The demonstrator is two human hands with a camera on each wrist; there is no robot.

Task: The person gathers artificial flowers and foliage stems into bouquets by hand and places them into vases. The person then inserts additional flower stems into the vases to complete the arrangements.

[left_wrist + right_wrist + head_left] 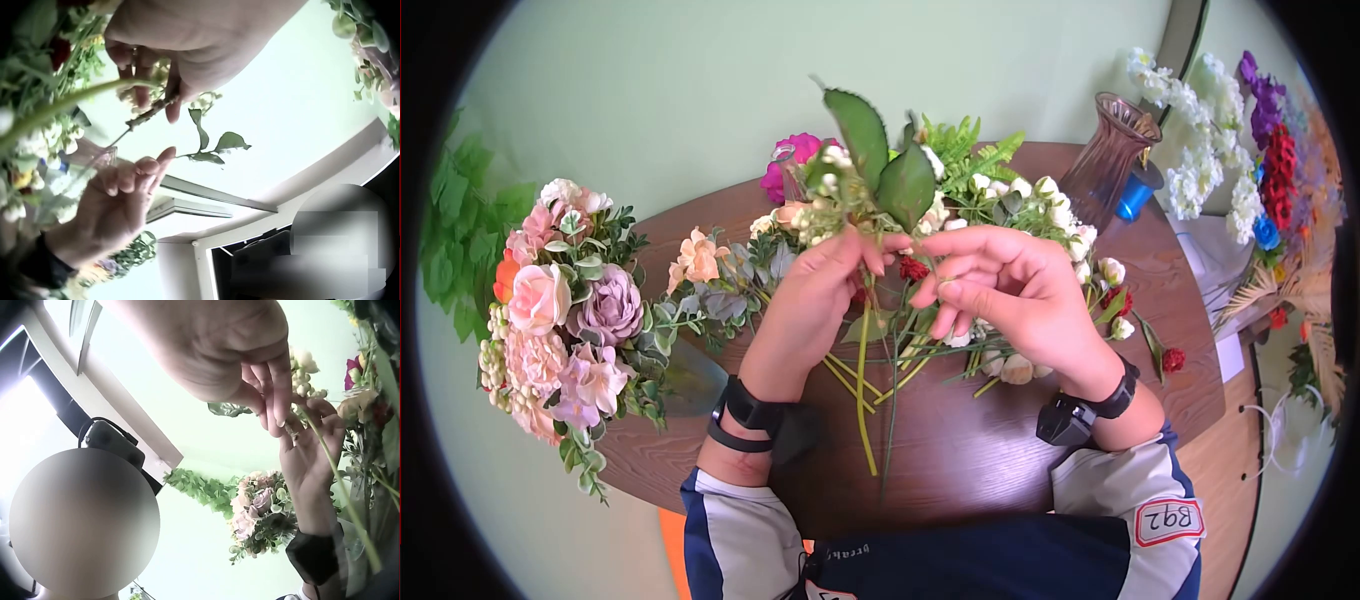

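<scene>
1. A green stem [861,400] is pinched by the left hand [820,285], above the middle of the table.
2. A leafy twig [857,132] is pinched by the fingertips of the right hand [1012,280]; its big leaves are held up past the fingers, on the far side.
3. The hands are held just beside each other; whether they touch cannot be told.
4. Below the hands, the brown table [960,450] is crossed by many stems.
5. Shiny wood is seen between the two arms, on the near side.
6. The table's left edge is partly hidden by a pink bunch [538,300], well apart from the left hand.
7. By the far right edge, a purple glass vase [1092,160] is seen beside white roses [1055,215].
8. A red flower [1173,360] is seen near the right edge.
</scene>
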